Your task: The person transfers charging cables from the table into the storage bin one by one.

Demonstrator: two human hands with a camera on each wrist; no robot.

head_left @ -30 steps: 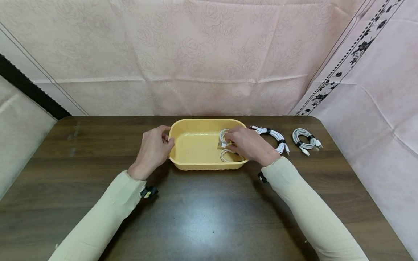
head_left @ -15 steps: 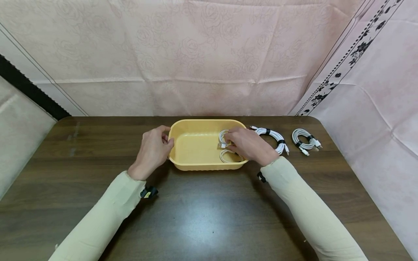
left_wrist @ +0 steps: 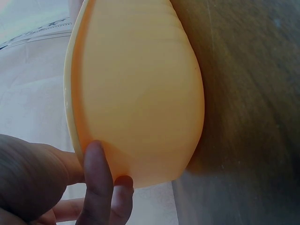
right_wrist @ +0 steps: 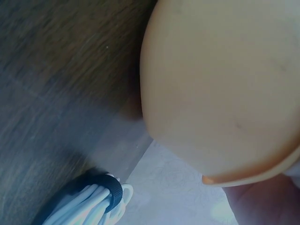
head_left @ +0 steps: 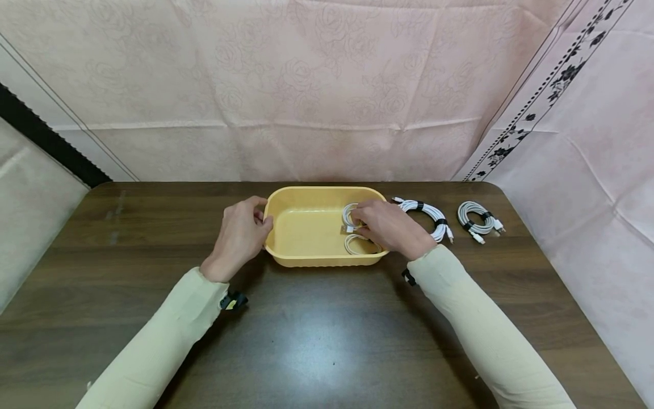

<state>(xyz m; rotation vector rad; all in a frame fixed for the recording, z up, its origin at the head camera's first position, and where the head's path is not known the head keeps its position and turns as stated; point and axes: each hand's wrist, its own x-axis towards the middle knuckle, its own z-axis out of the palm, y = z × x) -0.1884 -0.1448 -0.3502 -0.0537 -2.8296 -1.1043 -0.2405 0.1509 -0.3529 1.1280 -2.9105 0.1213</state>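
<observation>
Yellow tub (head_left: 306,227) – white cables (head_left: 352,241) inside

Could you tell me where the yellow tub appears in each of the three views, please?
Head view: the yellow tub sits mid-table between the left hand and right hand.
Left wrist view: its outer wall fills the centre, fingers touching its end.
Right wrist view: its outer wall fills the upper right.
Shared landmark: the dark wooden table.
</observation>
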